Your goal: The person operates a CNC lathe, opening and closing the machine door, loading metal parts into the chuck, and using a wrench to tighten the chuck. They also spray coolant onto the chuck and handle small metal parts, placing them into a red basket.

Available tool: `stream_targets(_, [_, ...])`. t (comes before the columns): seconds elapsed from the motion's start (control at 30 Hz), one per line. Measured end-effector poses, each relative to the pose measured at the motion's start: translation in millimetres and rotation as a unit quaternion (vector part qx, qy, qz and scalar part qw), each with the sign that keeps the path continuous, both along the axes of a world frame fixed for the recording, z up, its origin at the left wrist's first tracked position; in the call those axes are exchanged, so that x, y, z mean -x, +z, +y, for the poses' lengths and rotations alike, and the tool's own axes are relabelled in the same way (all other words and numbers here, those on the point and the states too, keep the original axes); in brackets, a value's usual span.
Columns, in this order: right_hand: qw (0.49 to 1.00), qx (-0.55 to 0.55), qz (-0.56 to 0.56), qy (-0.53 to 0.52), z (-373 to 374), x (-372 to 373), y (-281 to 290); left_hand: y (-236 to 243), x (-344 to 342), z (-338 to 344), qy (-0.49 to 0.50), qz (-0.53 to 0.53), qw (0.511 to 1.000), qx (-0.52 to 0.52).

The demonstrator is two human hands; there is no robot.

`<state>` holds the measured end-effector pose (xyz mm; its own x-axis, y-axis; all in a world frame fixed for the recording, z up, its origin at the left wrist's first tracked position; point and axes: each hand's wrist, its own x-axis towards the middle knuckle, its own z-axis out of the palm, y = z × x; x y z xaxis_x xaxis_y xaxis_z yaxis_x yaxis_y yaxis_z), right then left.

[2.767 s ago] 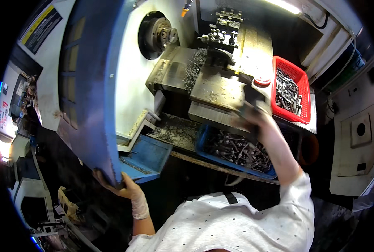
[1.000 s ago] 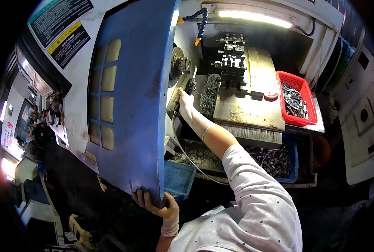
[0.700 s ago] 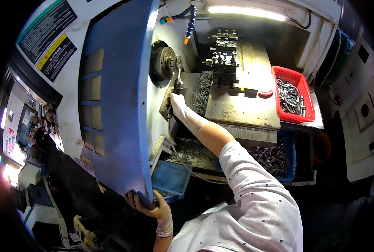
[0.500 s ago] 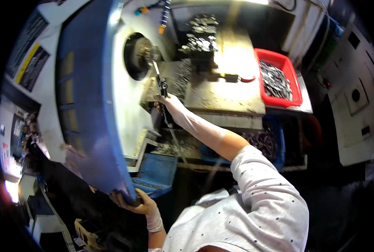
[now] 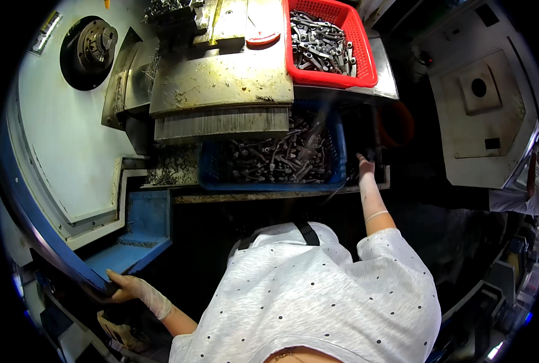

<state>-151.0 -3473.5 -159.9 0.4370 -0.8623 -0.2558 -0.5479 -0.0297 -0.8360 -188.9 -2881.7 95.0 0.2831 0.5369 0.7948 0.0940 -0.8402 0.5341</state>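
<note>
Dark workshop floor and deep shadow frame an open metalworking machine in the head camera's view, its pale inner wall point(image 5: 70, 151) curving toward the fisheye rim. At lower left, a worker in a speckled white shirt point(image 5: 306, 284) has the left grip point(image 5: 130, 288), in a thin pale glove, clamped on the lower edge of a blue door point(image 5: 22, 199); the thumb shows, while the fingers are largely lost in shadow behind the edge, and most of the door runs out of sight at the rim. Across the body, the right grip point(image 5: 366, 167) reaches into the gloom just beside the right end of a blue crate point(image 5: 272, 186); whether its fingers are apart or closed on something cannot be told. Small metal parts point(image 5: 275, 160) fill the crate, which sits below a chip-strewn metal cover point(image 5: 221, 85) that hides its back left portion. Above, a red basket point(image 5: 333, 80), its top cut off by the frame, holds brighter metal pieces point(image 5: 321, 45). A round chuck point(image 5: 97, 45) stands out at upper left, the tool block point(image 5: 169, 15) is cropped at the top, and an orange bin point(image 5: 396, 124) barely emerges from the dark at right.
</note>
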Motion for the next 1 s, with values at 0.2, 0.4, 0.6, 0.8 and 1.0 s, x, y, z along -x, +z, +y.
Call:
stream_targets(0.2, [0.704,0.319,0.240,0.587,94.0,-76.9,72.0,10.0,-0.9,-22.0,0.018,-0.018,0.999,-0.022])
stream_targets(0.4, [0.613,0.388,0.263,0.636,77.3,-102.2,63.2,13.3,-4.4,-28.3,0.009,-0.004,0.999,-0.033])
stream_targets(0.6, [0.896,-0.345,-0.141,0.242,39.5,-86.5,49.7,13.7,-4.1,-32.9,0.025,-0.015,0.999,-0.020])
stream_targets(0.8, [0.734,-0.650,0.022,0.197,124.7,-27.8,91.3,13.7,3.0,-32.5,0.078,0.024,0.996,-0.020])
stream_targets(1.0, [0.579,-0.652,0.087,0.481,256.8,-33.9,147.6,11.3,-0.5,-21.5,0.033,0.003,0.999,0.010])
